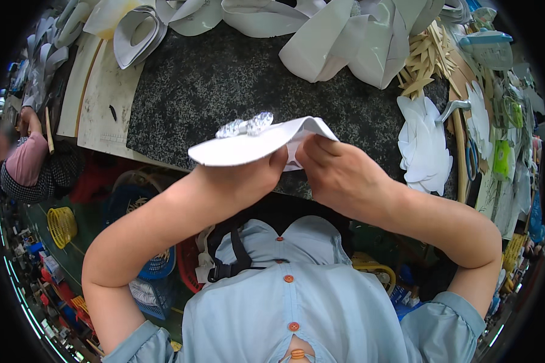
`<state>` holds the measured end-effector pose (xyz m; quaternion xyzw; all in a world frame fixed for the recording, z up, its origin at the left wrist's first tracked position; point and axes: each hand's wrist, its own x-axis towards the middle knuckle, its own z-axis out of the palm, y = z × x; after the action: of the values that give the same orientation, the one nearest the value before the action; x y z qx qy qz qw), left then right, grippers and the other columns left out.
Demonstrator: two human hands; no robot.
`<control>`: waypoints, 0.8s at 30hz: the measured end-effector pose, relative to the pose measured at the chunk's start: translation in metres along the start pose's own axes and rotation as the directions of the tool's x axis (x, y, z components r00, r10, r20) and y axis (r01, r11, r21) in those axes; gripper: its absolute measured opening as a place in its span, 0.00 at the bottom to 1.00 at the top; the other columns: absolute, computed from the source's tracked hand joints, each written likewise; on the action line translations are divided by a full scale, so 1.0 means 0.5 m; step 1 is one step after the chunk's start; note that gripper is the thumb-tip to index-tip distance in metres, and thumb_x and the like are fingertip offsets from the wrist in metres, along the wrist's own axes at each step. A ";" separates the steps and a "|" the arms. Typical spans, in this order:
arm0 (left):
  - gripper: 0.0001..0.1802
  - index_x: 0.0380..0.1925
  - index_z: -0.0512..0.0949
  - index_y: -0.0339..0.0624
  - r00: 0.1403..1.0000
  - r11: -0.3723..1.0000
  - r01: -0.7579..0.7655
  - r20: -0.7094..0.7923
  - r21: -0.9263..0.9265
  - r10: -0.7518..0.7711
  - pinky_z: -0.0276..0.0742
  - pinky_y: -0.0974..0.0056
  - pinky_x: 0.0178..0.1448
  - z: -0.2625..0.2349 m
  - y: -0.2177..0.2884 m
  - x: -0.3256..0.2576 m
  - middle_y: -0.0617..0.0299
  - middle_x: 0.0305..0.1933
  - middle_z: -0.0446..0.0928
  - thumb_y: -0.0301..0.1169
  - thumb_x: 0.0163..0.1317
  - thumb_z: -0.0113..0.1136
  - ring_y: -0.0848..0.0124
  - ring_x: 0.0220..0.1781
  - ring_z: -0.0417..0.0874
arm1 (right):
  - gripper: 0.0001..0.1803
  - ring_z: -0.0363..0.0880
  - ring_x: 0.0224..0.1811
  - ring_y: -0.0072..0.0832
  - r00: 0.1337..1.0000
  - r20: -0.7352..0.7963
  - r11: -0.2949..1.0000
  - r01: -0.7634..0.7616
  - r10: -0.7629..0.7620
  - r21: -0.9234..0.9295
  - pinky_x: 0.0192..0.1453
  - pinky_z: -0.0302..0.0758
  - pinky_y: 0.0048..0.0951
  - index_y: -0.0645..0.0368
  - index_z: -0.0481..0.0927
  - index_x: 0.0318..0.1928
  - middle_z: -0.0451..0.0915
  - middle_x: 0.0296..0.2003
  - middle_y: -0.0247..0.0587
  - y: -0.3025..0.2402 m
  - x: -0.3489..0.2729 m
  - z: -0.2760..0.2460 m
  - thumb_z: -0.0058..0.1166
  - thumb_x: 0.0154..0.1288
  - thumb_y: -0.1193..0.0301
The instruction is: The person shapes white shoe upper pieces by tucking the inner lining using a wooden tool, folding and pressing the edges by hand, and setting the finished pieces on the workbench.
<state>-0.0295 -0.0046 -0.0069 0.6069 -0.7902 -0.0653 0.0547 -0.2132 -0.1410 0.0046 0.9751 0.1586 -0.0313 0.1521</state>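
"Firstly, what stands at the left, and how does the left hand [245, 179] grip?"

"Stacked white loops [123, 42] rest far left, beside the dark speckled mat [194, 78], apparently parked off the working space. Nearer, the left hand is closed under the white curved piece [239, 147], thumb at its near edge; the fingertips are hidden"

"And the middle?"

"The white curved piece is held above the near side of the dark speckled mat, silvery bow [245, 126] uppermost, probably so that the ornament rubs on nothing"

"Then the right hand [342, 172]?"

"It pinches the bent right end in curled fingers, no gap showing; a hold on each side likely steadies the piece"

"Farther right?"

"Beige slips [430, 53] lie far, white flat cutouts [427, 151] nearer, then blue-handled scissors [471, 158], all presumably kept within the right arm's reach"
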 end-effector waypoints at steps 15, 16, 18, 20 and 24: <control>0.08 0.33 0.78 0.35 0.986 0.989 -0.034 -0.168 -0.144 0.009 0.79 0.54 0.40 0.011 -0.038 0.026 0.52 0.31 0.79 0.27 0.55 0.64 0.54 0.35 0.85 | 0.23 0.77 0.52 0.33 0.928 -0.311 0.958 -0.124 0.205 0.259 0.62 0.70 0.31 0.68 0.76 0.56 0.78 0.45 0.42 -0.008 0.003 0.027 0.53 0.62 0.70; 0.06 0.34 0.78 0.38 0.972 0.989 0.032 -0.226 -0.141 -0.064 0.78 0.53 0.40 0.017 -0.034 0.030 0.53 0.31 0.79 0.26 0.57 0.63 0.54 0.35 0.84 | 0.23 0.77 0.53 0.34 0.925 -0.270 0.937 -0.184 0.267 0.299 0.63 0.70 0.32 0.68 0.76 0.56 0.78 0.47 0.43 -0.012 0.005 0.026 0.53 0.62 0.70; 0.05 0.35 0.77 0.41 0.951 0.985 0.095 -0.280 -0.144 -0.132 0.76 0.53 0.40 0.023 -0.032 0.033 0.55 0.31 0.79 0.25 0.59 0.62 0.55 0.35 0.83 | 0.23 0.77 0.54 0.34 0.919 -0.266 0.925 -0.198 0.290 0.325 0.62 0.70 0.32 0.68 0.77 0.56 0.78 0.48 0.44 -0.014 0.007 0.026 0.53 0.62 0.71; 0.04 0.36 0.77 0.41 0.941 0.974 0.149 -0.279 -0.168 -0.192 0.76 0.52 0.39 0.026 -0.033 0.036 0.54 0.30 0.79 0.25 0.61 0.61 0.54 0.33 0.82 | 0.23 0.77 0.55 0.33 0.913 -0.261 0.912 -0.212 0.313 0.352 0.62 0.70 0.32 0.68 0.77 0.56 0.78 0.48 0.44 -0.018 0.009 0.024 0.53 0.62 0.71; 0.05 0.36 0.77 0.41 0.947 0.975 0.154 -0.259 -0.161 -0.192 0.77 0.52 0.39 0.022 -0.027 0.037 0.54 0.30 0.78 0.26 0.61 0.61 0.53 0.32 0.82 | 0.22 0.75 0.56 0.35 0.929 -0.122 0.890 -0.287 0.348 0.354 0.64 0.70 0.35 0.63 0.77 0.56 0.76 0.50 0.44 -0.019 0.005 0.016 0.55 0.60 0.72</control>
<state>-0.0235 -0.0257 -0.0200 0.6718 -0.7124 -0.0403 0.1990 -0.2140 -0.1339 -0.0059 0.9980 0.0021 0.0572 -0.0253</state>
